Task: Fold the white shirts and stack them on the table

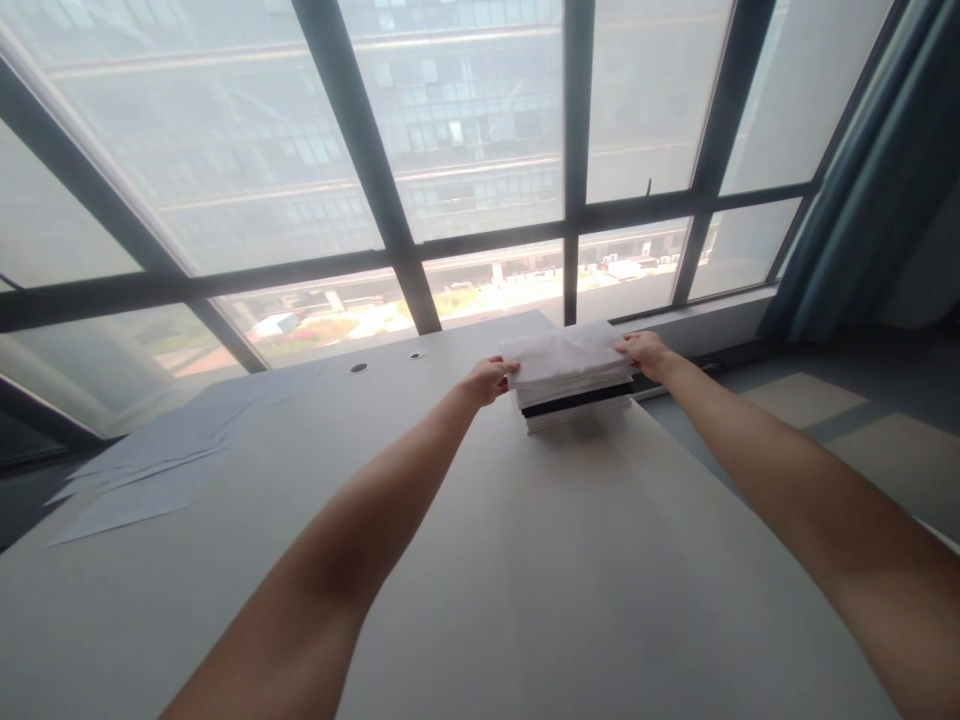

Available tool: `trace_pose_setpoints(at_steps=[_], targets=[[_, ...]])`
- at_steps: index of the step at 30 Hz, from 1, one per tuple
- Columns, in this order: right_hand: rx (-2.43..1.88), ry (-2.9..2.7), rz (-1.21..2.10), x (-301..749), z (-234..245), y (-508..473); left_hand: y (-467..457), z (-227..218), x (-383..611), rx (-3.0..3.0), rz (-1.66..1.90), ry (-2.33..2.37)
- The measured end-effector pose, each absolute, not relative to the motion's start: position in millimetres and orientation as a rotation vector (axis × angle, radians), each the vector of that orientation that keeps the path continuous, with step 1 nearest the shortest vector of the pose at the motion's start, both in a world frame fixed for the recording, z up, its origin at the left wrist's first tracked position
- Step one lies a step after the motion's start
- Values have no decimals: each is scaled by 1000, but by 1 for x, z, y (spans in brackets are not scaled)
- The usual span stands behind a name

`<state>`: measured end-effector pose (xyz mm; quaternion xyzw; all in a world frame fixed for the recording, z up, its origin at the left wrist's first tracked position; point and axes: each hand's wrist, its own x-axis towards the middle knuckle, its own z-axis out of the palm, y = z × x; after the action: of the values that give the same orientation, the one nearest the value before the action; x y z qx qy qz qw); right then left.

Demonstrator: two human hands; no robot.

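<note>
Both arms reach forward to a pile of white paper [571, 388] with a black band or layer [577, 400] low in it, at the far right corner of the white table. My left hand [489, 380] pinches the left edge of the top paper [562, 350], thumb over it. The right edge of the same paper is pinched by my right hand [643, 354]. This top paper lies on or just above the pile; I cannot tell which. Fingers under the paper are partly hidden.
Loose paper sheets [172, 450] lie spread at the left of the white table [465, 580]. Two round cable holes, one a dark grommet [359, 368], sit near the far edge. Behind stand large windows with dark frames [577, 120]. A blue curtain [847, 190] hangs at the right.
</note>
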<state>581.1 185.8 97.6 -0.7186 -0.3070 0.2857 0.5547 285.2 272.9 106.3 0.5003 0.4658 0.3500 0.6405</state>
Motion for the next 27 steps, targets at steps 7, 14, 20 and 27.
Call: trace_pose_setpoints(at_steps=[7,14,20,27], targets=[[-1830,-810,517,578,86,180,264,100,276,1301,780,1223],[-1857,-879,68,553,104,146,244,119,208,1480,885,1345],[-1536,-1180,-161,446,96,88,172,109,102,1728,1009,1412],[-1452,-1516,189,288,31,0,48,31,-11,2237,782,1528]])
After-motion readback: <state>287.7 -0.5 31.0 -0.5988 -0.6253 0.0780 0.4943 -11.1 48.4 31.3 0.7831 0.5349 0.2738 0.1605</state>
